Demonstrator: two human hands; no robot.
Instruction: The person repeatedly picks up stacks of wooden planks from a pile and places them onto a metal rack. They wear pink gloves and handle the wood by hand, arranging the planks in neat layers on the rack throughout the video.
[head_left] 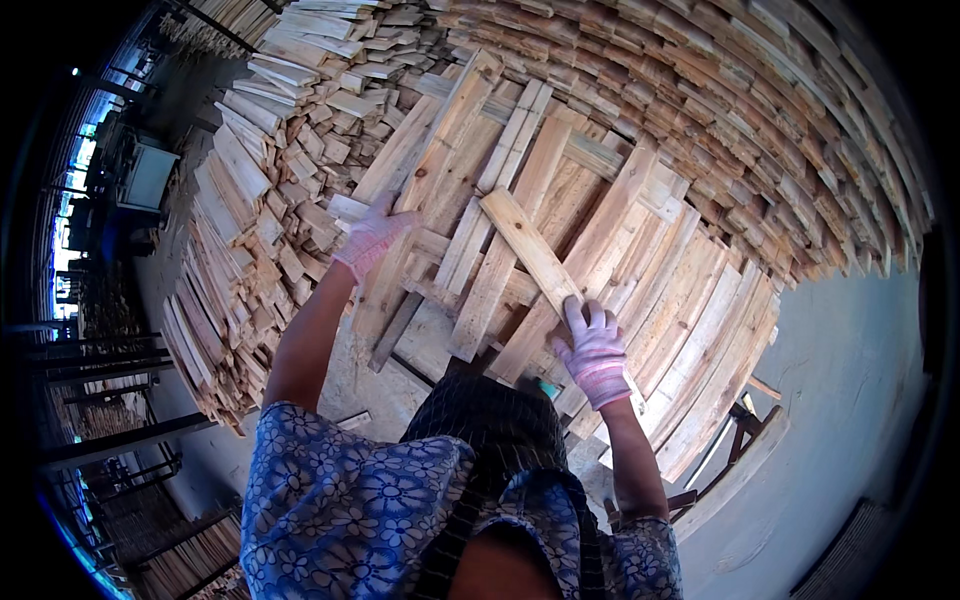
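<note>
Right hand (594, 352), gloved, is closed on the lower end of a short plank (530, 250); fingers (582, 318) are wrapped round its edge. The plank lies slanted at frame centre, its far end raised toward upper left, resting across the loose boards (660, 290) beneath. Left hand (372, 236), gloved, is laid flat with fingers together on a long board (430, 160) left of centre; nothing is gripped there. Judged best practice: the plank is to be lifted clear before it is swung, and the long board kept pressed so the layer is not disturbed. Stacked offcuts (270, 200) fill the left and upper frame, concrete floor (850, 400) lower right
</note>
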